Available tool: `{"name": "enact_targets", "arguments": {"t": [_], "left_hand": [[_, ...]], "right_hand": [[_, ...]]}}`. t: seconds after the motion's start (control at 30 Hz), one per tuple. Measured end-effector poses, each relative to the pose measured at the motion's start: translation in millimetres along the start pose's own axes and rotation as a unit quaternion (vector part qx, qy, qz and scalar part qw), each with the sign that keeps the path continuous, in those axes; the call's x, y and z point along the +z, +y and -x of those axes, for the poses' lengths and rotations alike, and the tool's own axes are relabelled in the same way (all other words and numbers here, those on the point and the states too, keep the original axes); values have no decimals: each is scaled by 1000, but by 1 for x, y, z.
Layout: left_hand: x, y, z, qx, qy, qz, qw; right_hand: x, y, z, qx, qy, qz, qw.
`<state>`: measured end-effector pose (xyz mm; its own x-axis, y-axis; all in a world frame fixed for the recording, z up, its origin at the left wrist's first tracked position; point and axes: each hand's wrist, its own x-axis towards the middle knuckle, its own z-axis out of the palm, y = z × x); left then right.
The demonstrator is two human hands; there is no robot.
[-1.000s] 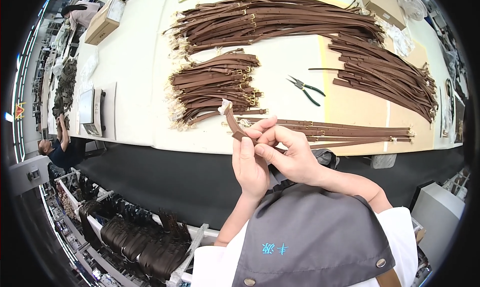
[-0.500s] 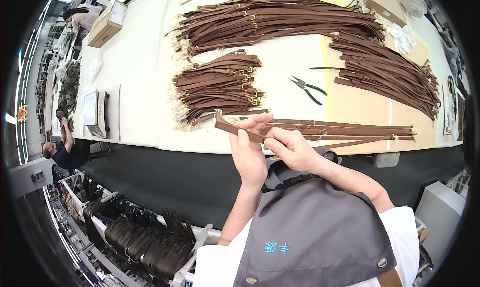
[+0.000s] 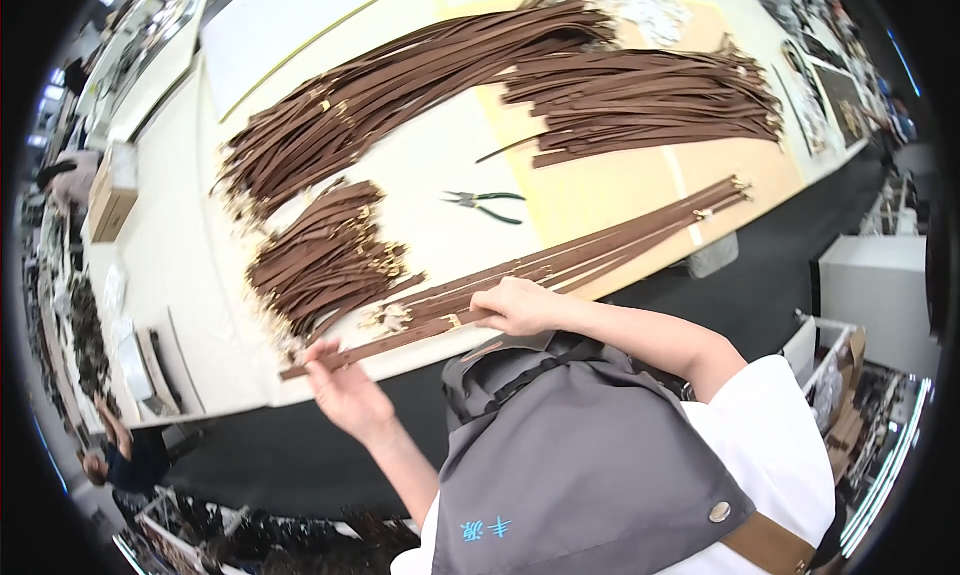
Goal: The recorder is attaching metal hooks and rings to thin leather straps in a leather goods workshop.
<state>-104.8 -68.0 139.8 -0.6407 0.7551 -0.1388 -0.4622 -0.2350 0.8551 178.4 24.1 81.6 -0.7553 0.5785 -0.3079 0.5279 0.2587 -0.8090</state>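
Note:
A brown leather strap [image 3: 405, 336] with holes and a small gold buckle [image 3: 454, 321] runs between my hands along the table's near edge. My right hand [image 3: 522, 306] is closed on it just right of the buckle. By the strap's left end, my left hand [image 3: 350, 395] has its fingers and thumb around it. Several more brown straps [image 3: 640, 229] lie lengthwise beyond my right hand, with wrapped buckles at their far right ends. Green-handled pliers [image 3: 487, 206] lie partly spread on the table, beyond my hands.
A short strap bundle [image 3: 325, 260] lies at left, with a long pile [image 3: 400, 75] behind it and another pile [image 3: 650, 100] at the back right. A cardboard box [image 3: 112, 192] stands far left. A co-worker [image 3: 135, 460] is at the table's left end.
My hands have moved apart: the left one leftward to the strap's end, the right one near its buckle. The strap has come down from a tilted hold to the table edge. The view has turned.

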Motion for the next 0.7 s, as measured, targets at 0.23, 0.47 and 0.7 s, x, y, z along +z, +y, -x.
{"name": "enact_targets", "arguments": {"t": [0.23,0.47,0.7], "left_hand": [[-88,-29,-23,-160,-9,58,985],[-103,-162,14,-303,15,-65,951],[-45,-218,27,-298,49,-170,938]], "right_hand": [[-63,276,240,290,367,392,792],[-197,338,387,634,310,309,637],[-256,394,403,653,260,330,630]]}}
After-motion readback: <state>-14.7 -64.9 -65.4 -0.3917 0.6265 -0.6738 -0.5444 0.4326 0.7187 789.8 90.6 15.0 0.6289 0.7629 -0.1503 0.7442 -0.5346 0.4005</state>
